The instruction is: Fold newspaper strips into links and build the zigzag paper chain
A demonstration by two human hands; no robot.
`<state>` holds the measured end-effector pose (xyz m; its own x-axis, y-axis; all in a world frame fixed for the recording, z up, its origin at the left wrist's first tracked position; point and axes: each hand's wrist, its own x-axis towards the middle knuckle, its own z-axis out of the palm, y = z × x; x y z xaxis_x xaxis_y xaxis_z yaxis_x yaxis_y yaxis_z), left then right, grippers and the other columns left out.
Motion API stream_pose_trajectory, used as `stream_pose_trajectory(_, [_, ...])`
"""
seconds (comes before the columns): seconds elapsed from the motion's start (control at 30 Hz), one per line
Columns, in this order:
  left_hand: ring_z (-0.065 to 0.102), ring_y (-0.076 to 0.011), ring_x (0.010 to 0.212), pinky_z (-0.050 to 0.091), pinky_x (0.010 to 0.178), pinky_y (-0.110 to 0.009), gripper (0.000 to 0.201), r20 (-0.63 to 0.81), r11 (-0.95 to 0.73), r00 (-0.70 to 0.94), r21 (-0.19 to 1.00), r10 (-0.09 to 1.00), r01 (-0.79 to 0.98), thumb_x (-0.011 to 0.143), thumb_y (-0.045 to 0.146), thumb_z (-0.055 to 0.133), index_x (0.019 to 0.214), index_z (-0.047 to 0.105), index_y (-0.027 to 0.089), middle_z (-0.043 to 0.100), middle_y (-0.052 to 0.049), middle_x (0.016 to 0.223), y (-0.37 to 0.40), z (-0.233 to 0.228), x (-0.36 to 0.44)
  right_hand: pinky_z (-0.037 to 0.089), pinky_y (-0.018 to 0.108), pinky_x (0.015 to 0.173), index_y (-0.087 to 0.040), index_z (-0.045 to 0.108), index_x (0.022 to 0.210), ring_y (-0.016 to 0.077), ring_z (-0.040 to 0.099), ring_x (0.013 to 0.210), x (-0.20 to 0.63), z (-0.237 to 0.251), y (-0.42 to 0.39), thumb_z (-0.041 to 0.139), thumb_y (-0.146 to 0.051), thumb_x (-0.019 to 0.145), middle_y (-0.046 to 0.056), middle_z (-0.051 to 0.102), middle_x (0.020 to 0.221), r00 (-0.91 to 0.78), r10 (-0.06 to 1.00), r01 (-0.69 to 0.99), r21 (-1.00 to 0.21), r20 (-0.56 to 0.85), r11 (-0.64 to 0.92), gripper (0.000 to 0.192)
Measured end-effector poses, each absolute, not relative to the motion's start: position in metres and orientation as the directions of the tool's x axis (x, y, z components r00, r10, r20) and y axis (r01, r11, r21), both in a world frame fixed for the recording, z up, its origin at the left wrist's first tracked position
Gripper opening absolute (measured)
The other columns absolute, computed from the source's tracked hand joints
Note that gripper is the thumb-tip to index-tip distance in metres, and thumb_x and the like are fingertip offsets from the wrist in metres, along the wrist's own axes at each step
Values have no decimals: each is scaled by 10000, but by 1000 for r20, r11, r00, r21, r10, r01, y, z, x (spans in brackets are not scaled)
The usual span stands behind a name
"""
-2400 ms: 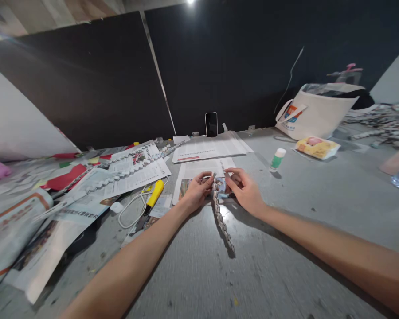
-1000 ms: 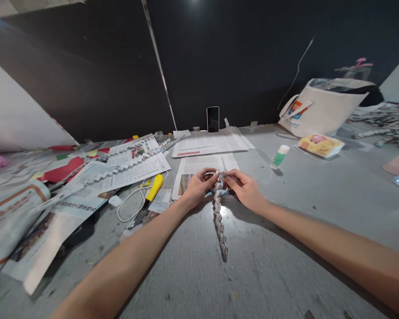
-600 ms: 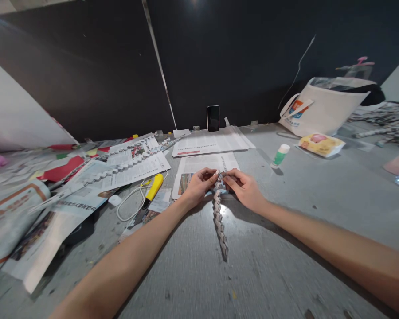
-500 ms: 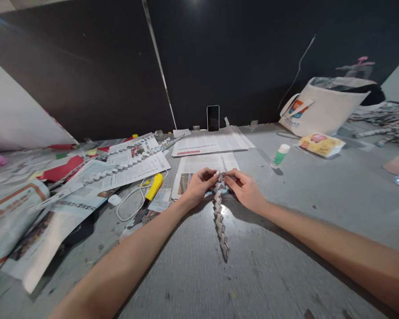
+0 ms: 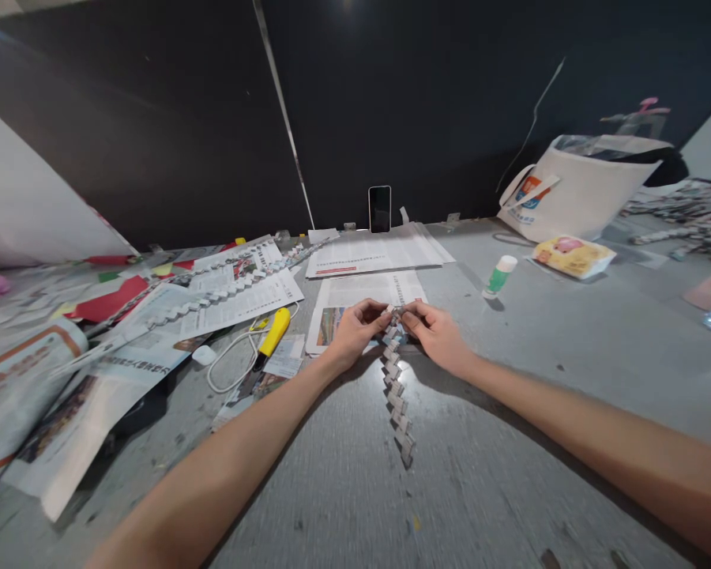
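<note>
On the left of the counter (image 5: 332, 506), a yellow-handled tool (image 5: 276, 332) lies beside scraps of paper (image 5: 285, 363). Next, the left hand (image 5: 355, 332) pinches the top of a folded paper chain (image 5: 396, 393), perhaps to keep it still. The chain runs down between the arms (image 5: 261, 442) (it looks like a zigzag). The right hand (image 5: 439, 333) pinches that end too, maybe to hold the little folds tight. Farther right, a glue stick (image 5: 499, 276) stands apart.

I'm facing a black wall (image 5: 438, 111) behind my grey counter (image 5: 569, 348), white panel (image 5: 29, 182) on the counter's left!
</note>
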<state>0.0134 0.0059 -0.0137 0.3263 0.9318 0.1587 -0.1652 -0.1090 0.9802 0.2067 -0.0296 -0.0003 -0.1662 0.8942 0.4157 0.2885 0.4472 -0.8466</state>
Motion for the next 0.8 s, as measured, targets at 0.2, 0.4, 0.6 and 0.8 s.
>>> stream_pose_trajectory(0.2, [571,-112,726,442,679,-249,455,150,-99,354,983,923,-157,774,519,894,983,725,152,681,-36,858,5,-11,14,400,315,621,-239,546,757,164,434,619,209,-3,-26,540,-606,1009,-16,492,685,-177,910,216,-887,375,407,445])
stream_pose_trajectory(0.4, [567,-113,728,439,684,-258,470,150,-90,372,981,916,-172,762,526,897,970,717,146,680,-38,870,4,-9,14,400,310,621,-238,540,758,158,436,618,210,-6,-23,543,-618,1004,-19,480,686,-176,910,209,-889,376,408,453])
stream_pose_trajectory(0.6, [553,-108,711,433,685,-263,485,135,-106,420,990,897,-92,767,552,887,958,719,139,676,-32,851,0,-2,13,391,308,636,-231,575,799,160,439,638,211,-6,-23,541,-606,1002,-21,478,692,-181,911,214,-889,371,404,428])
stream_pose_trajectory(0.8, [568,-100,711,434,675,-248,471,116,-42,364,978,924,-204,746,524,913,984,733,158,674,-25,861,8,-13,13,384,307,629,-234,568,811,160,424,629,209,-4,-25,531,-609,1008,-22,485,688,-166,923,215,-901,346,376,426])
